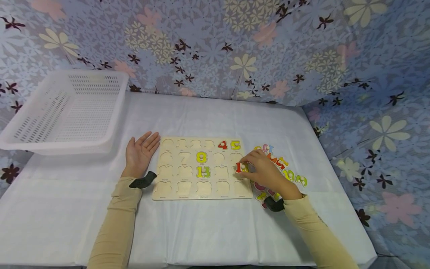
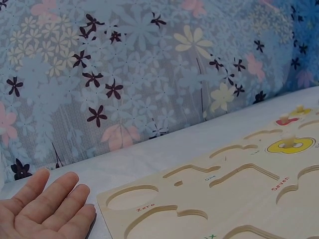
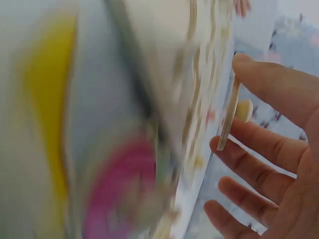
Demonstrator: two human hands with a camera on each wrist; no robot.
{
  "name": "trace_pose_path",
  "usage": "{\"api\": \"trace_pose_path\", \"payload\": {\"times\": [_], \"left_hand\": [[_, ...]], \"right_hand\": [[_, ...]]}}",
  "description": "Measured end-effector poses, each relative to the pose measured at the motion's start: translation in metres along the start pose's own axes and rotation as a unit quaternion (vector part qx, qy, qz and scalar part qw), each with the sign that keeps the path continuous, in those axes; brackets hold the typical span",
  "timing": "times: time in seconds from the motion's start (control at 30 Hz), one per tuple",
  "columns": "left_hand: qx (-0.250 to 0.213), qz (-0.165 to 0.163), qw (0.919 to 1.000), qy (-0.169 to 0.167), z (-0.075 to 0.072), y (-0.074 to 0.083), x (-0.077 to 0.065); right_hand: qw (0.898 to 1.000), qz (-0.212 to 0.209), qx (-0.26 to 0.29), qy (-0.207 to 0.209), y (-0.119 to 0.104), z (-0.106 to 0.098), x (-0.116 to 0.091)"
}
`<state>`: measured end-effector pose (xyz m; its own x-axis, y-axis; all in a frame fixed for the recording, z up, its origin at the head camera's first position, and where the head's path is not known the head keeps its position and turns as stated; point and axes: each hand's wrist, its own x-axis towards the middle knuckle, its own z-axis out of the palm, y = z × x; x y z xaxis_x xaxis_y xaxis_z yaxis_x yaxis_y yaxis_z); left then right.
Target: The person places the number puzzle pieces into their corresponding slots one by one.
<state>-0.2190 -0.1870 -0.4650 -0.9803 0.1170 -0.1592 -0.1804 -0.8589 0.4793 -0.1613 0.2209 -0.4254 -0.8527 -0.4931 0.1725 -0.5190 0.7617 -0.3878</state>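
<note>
A wooden number puzzle board [image 1: 213,186] lies on the white-covered table. Knobbed pieces sit in its recesses: a red 4 [image 1: 223,145], a yellow 5 [image 1: 236,145], a yellow 8 [image 1: 202,157] and a yellow-green 13 [image 1: 203,172]. Over the board's right edge, my right hand [image 1: 263,170] pinches a number piece [image 1: 239,167] with a red 1 as its first digit; fingers partly hide the second digit. From the side, the right wrist view shows this piece's round knob [image 3: 244,110]. Beside the board's left edge, my left hand [image 1: 141,153] rests palm up, fingers relaxed.
Loose number pieces [image 1: 289,175] are heaped right of the board, partly under my right forearm. At the back left stands a white plastic basket [image 1: 115,108]. A flowered cloth [image 1: 208,48] hangs behind the table. Each wrist wears a black strap [image 1: 143,181].
</note>
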Motion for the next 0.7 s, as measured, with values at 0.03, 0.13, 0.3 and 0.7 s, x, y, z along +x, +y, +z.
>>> {"api": "trace_pose_path", "payload": {"times": [0.03, 0.13, 0.3, 0.7], "left_hand": [[0.003, 0.001, 1.0, -0.001, 0.001, 0.0, 0.0], [0.012, 0.006, 0.9999, -0.004, 0.001, 0.001, -0.001], [0.008, 0.007, 0.9999, -0.008, 0.0, 0.001, 0.0], [-0.019, -0.006, 0.9998, -0.003, -0.003, -0.001, 0.002]], "right_hand": [[1.0, -0.007, -0.005, 0.003, -0.005, 0.004, -0.001], [1.0, -0.023, -0.017, 0.004, -0.024, 0.016, -0.003], [0.998, -0.041, -0.036, -0.008, -0.053, 0.031, -0.004], [0.991, -0.087, -0.097, -0.026, -0.096, 0.061, 0.022]]}}
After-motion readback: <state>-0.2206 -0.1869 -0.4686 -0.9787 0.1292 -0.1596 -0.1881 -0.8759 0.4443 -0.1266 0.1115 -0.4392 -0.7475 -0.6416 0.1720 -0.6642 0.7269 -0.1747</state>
